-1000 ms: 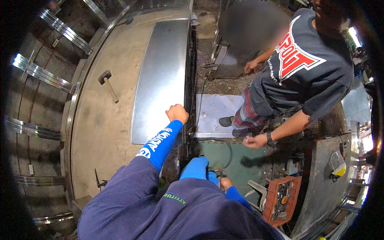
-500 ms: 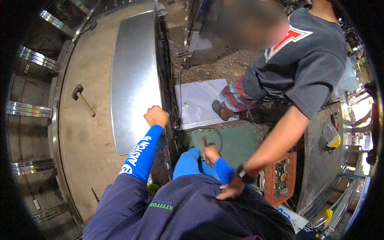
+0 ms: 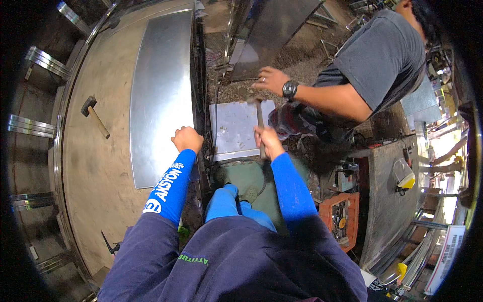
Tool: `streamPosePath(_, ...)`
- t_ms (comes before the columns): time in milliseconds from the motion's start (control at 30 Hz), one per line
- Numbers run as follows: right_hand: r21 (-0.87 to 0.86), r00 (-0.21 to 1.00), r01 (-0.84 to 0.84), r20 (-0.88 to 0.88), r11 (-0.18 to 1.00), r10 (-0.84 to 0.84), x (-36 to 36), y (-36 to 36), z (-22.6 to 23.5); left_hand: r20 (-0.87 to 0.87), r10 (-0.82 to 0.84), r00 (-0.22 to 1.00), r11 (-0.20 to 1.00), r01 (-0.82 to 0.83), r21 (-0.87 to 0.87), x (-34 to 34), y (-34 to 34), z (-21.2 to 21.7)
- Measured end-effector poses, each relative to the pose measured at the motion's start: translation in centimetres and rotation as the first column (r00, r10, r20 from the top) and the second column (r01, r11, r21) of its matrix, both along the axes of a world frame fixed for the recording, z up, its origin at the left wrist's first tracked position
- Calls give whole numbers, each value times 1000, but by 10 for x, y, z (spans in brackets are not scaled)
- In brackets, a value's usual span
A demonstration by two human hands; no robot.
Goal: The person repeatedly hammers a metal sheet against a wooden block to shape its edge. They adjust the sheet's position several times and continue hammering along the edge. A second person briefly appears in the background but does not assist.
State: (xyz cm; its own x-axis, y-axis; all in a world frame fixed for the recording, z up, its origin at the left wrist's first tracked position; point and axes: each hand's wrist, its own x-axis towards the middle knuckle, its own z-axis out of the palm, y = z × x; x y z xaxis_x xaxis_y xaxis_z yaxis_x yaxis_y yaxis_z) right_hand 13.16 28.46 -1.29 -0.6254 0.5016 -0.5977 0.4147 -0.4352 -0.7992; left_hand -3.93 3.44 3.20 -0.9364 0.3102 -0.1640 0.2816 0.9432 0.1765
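**Left hand on sheet edge, right hand on upright hammer handle**

A spare hammer (image 3: 94, 115) lies well to the left of both hands on the tan worktop (image 3: 95, 171), its handle running diagonally, head toward the far side.

The steel sheet (image 3: 160, 90) lies on the worktop directly ahead of the left hand, its long axis running away from the person. The left hand (image 3: 187, 139) is curled into a loose fist and rests at the sheet's near right corner, at the bench edge; whether the fingers actually grip the edge cannot be told.

The right hand (image 3: 267, 142) is closed around the handle of a second hammer (image 3: 259, 120), which points away from the person, its head at the far end. This hand is plainly the nearer to the tool. Beneath and just left of it, on the ground, lies a pale flat plate (image 3: 232, 130).

Further right, a co-worker's hand (image 3: 270, 80), fingers spread, wearing a wristwatch, hovers just beyond the hammer head, near a leaning metal panel (image 3: 271, 30).

An orange crate (image 3: 341, 217) sits low to the right, beside a second steel table (image 3: 390, 201). Gravel floor, cluttered workshop.
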Motion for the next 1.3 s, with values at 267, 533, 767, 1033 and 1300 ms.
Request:
streamPosePath(267, -158, 759, -315, 549, 936, 348, 241, -146, -151, 19, 42, 999, 994, -40, -101, -10, -17, -4)
streamPosePath(533, -296, 762, 215, 647, 931, 30, 340, -180, -146, -20, 39, 999, 999, -40, -24, -10, -15, -23)
streamPosePath(767, -126, 850, 243, 506, 962, -148, 341, -196, -113, 61, -85, 994, 996, 87, -25, -12, -9, -6)
streamPosePath(1033, -35, 631, -536, 647, 844, 427, 373, -187, -189, -132, -316, 940, 915, 338, 221, -11, -40, -23)
streamPosePath(1300, -80, 866, -7, 497, 997, 46, 383, -190, -227, -171, -115, 979, 958, 154, 240, 1, -42, -13)
